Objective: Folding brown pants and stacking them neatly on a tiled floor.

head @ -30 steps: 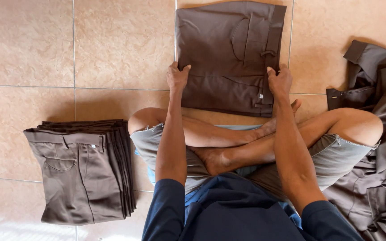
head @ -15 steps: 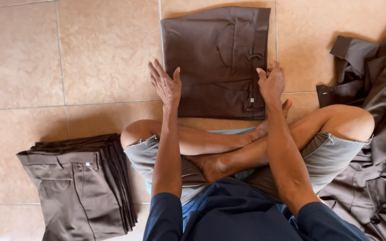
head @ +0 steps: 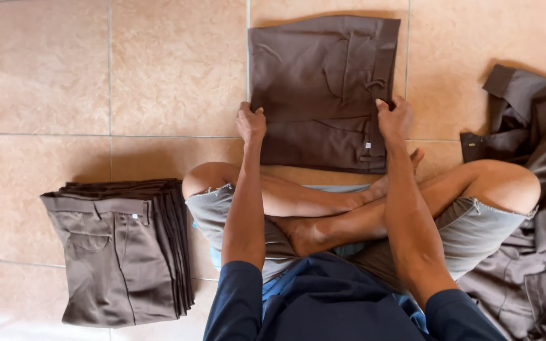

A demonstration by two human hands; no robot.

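I sit cross-legged on a tiled floor. A folded pair of dark brown trousers (head: 317, 82) lies flat in front of my knees. My left hand (head: 251, 122) grips its left edge with fingers curled. At the right edge, by the waistband, my right hand (head: 395, 118) is closed on the cloth.
A neat stack of folded brown trousers (head: 121, 249) sits on the floor to my left. A loose heap of unfolded brown garments (head: 538, 189) lies to my right. Beige floor tiles (head: 96, 76) surround everything.
My left hand, lifted open off the trousers half a second ago, has come back down and closed on the left edge. My right hand stays on the right edge.
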